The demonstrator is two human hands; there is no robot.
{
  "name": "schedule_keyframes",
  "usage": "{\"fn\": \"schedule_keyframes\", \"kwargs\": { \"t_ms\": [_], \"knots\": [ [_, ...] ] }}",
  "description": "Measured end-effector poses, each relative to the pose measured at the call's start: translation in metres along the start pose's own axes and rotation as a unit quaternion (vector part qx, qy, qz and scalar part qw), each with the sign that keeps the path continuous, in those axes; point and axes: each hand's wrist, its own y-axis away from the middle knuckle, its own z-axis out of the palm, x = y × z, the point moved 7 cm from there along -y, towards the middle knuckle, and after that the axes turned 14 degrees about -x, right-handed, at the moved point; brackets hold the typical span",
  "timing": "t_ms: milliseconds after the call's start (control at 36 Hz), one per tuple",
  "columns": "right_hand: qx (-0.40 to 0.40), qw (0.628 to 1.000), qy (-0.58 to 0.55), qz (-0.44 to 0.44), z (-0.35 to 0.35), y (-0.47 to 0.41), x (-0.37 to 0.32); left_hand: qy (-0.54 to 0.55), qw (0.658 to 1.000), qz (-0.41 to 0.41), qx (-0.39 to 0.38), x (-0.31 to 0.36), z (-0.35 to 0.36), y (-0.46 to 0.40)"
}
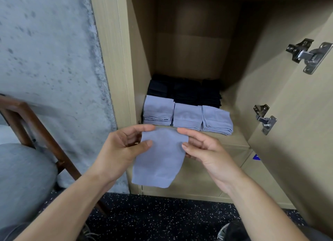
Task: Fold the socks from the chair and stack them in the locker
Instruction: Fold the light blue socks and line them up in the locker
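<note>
**sockdrawer_fan:** So both hands were on it? How did that thing look like it'd handle?

**foldguy:** Yep. The left hand [124, 147] pinched the top left corner of the pale blue sock [159, 159], thumb in front and fingers behind. The right hand [203, 149] gripped the top right edge the same way. The sock hung in the air between them, just in front of the locker shelf [236, 134], with the rest drooping down. I'd guess it was super light, soft and floppy, with no stiffness at all and nothing fragile. Not slippery either, going by the knit. Best hold was probably exactly those top corners, so it hung flat for folding.

**sockdrawer_fan:** And the look of it?

**foldguy:** Plain lavender-blue, thin knit, with a hem band along the bottom edge. It looked already doubled over once, though I couldn't be sure.

**sockdrawer_fan:** Anything in the locker yet?

**foldguy:** Three stacks of matching folded blue socks [187, 116] sat side by side near the shelf front, with dark socks [183, 91] piled behind them. The chair [27, 168] was off to the left, and no socks showed on the part of the seat in view.
</note>
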Motion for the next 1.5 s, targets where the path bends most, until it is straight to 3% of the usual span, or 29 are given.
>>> {"fn": "schedule_keyframes", "kwargs": {
  "t_ms": [278, 472, 833, 1306, 1500],
  "knots": [
    [0.029, 0.999, 0.002, -0.024, -0.008, -0.002, 0.002, -0.106, 0.994, 0.003, 0.027, -0.005, -0.009, -0.004],
    [0.054, 0.994, 0.083, -0.046, -0.010, -0.004, 0.003, -0.215, 0.975, 0.008, 0.061, -0.005, -0.017, -0.003],
    [0.083, 0.985, 0.148, -0.040, -0.017, -0.002, -0.001, -0.270, 0.961, 0.014, 0.049, 0.002, -0.014, -0.003],
    [0.046, 0.997, 0.062, -0.021, -0.007, 0.000, 0.000, -0.192, 0.981, 0.020, 0.013, 0.003, -0.006, -0.002],
    [0.069, 0.996, 0.051, -0.032, -0.013, -0.004, 0.004, -0.173, 0.985, 0.023, 0.012, 0.005, -0.006, -0.001]
  ]
}}
